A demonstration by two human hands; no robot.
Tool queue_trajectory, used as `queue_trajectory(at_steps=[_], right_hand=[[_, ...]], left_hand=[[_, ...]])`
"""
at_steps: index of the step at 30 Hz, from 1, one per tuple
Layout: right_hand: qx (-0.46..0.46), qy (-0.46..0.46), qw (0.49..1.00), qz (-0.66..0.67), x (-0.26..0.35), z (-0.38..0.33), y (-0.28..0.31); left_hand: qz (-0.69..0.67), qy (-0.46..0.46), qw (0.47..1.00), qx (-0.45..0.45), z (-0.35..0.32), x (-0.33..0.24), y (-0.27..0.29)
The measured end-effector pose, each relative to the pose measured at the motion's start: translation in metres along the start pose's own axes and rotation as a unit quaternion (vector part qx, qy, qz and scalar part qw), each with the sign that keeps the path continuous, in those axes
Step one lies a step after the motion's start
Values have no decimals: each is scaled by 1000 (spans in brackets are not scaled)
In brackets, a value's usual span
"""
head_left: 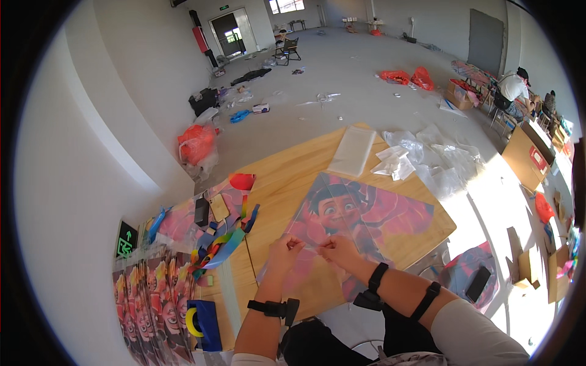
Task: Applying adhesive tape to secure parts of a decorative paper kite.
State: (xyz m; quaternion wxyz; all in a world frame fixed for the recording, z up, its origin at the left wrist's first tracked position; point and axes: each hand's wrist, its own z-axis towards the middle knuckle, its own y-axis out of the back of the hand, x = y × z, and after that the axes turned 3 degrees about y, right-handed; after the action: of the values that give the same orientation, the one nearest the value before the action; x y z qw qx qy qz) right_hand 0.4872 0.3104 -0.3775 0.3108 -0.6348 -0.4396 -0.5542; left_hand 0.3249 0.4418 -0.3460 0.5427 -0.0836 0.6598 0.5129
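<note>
The printed translucent sheet [339, 215] is laid flat on the counter [287, 168], its longest reach slanted from near left to far right. Over the sheet's near left part, the left hand [287, 249] and the right hand [339, 252] are held side by side, each grip closed at the fingertips, though what is pinched cannot be told; the right hand is placed nearer the sheet's middle.

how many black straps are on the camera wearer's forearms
3: a black strap on the left forearm, another and a third on the right forearm. More may be hidden.
</note>
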Motion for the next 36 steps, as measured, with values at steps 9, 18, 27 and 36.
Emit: queue_trajectory(at_steps=[9, 18, 27, 36], right_hand=[[-120, 77, 983, -117, -4, 109, -25], [-129, 34, 985, -112, -29, 158, -29], [-102, -5, 977, -187, -38, 173, -23], [-95, -11, 976, -194, -38, 174, -22]], left_hand=[[-130, 53, 990, -9, 98, 77, -13], [-49, 9, 998, -27, 141, 130, -39], [7, 49, 999, -2, 152, 137, -46], [31, 70, 997, 1, 151, 136, -46]])
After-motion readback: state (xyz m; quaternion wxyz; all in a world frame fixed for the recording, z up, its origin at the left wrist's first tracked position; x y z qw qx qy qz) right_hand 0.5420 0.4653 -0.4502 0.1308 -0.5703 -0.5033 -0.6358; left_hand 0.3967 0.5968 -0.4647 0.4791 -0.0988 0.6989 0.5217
